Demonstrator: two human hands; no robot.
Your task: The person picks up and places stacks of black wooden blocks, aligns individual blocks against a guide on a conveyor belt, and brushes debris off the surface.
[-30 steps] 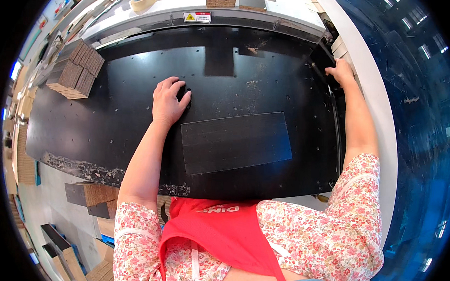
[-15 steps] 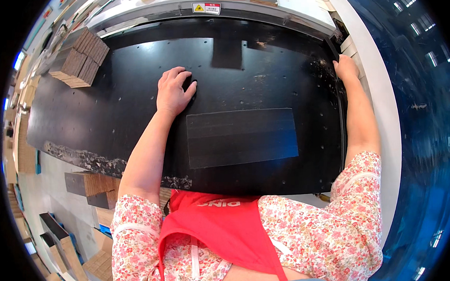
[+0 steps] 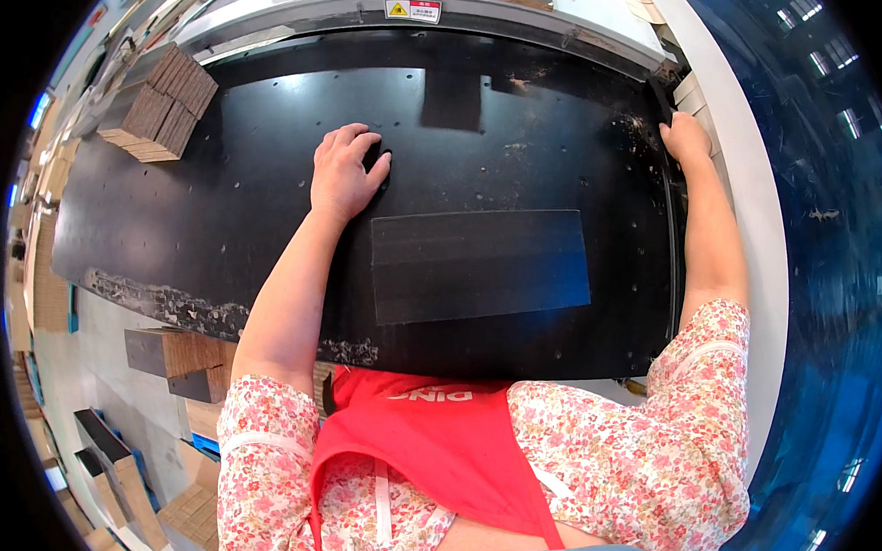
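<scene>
My left hand (image 3: 345, 175) rests on the black work table (image 3: 259, 201), its fingers bent and the thumb apart from them. A dark patch lies between thumb and fingers; it looks like shadow or reflection. Just to the right of that hand's wrist, a flat dark rectangular board (image 3: 480, 267) lies on the table. At the table's far right edge my right hand (image 3: 687, 138) is closed round a black strip (image 3: 659, 100) that runs along the edge. Its fingertips are partly hidden behind the strip.
A stack of brown-edged boards (image 3: 163, 106) stands at the table's far left. A grey rail (image 3: 527, 28) with a warning label (image 3: 412, 10) borders the back. Below the table at left are more board stacks (image 3: 181, 356). A white curved surface (image 3: 754, 218) runs along the right.
The view has shifted slightly. Both hands and the flat board keep nearly the same places on the table.
</scene>
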